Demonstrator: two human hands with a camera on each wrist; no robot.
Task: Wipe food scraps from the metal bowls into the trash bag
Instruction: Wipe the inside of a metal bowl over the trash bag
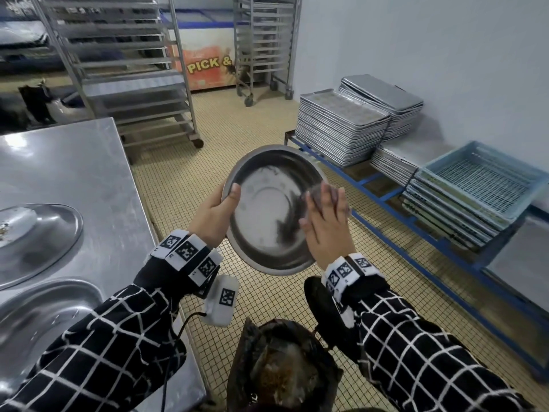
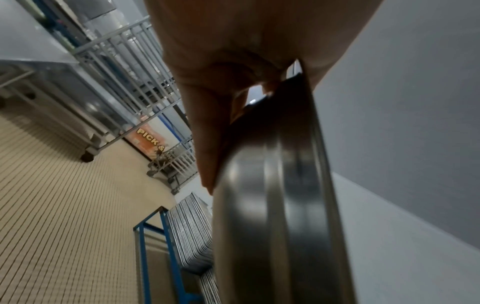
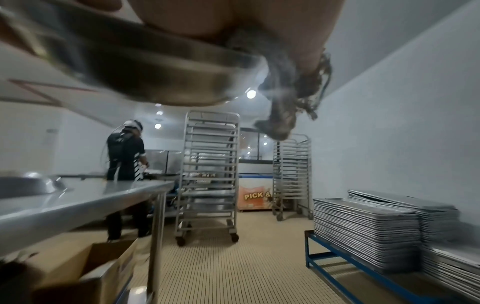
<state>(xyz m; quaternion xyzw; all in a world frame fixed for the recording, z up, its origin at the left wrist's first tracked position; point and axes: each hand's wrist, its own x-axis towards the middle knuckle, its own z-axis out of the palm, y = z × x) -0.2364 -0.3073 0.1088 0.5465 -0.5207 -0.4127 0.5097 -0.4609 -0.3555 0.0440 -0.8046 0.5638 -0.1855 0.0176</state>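
I hold a metal bowl tilted in the air over the floor, its inside facing me. My left hand grips its left rim, thumb inside; the left wrist view shows the left hand clamped on the bowl's edge. My right hand holds a grey cloth against the bowl's right side. In the right wrist view the cloth hangs past the bowl's rim. The dark trash bag stands open below the bowl, with brown scraps inside.
A steel table at my left carries two more metal bowls. Stacks of trays and blue crates sit on a low blue rack along the right wall. Rolling racks stand behind. Another person works at the back.
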